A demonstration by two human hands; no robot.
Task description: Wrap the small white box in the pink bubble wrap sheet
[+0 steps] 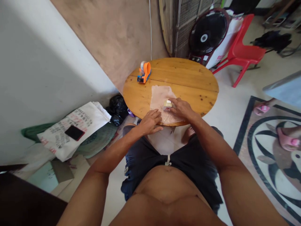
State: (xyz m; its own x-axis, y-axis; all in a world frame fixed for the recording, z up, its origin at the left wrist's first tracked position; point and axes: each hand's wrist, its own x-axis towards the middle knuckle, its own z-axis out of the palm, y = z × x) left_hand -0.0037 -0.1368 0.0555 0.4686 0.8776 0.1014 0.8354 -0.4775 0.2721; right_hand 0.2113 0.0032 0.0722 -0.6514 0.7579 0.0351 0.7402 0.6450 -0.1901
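Note:
A small pale box [167, 105] stands on a sheet of bubble wrap [158, 94], which lies at the near side of the round wooden table [195, 80]. My right hand [182, 108] has thumb and fingers closed around the box's right side. On the sheet's lower left edge rests my left hand [150, 121], its fingers stretched out and holding nothing. The print on the box is too small to read.
An orange and blue tape dispenser [144, 72] stands at the table's far left. Beyond the table are a black round appliance [209, 31] and a red chair [246, 53]. A phone [74, 132] lies on a white sack [87, 117] at left. Someone's pink sandals [288, 139] show at right.

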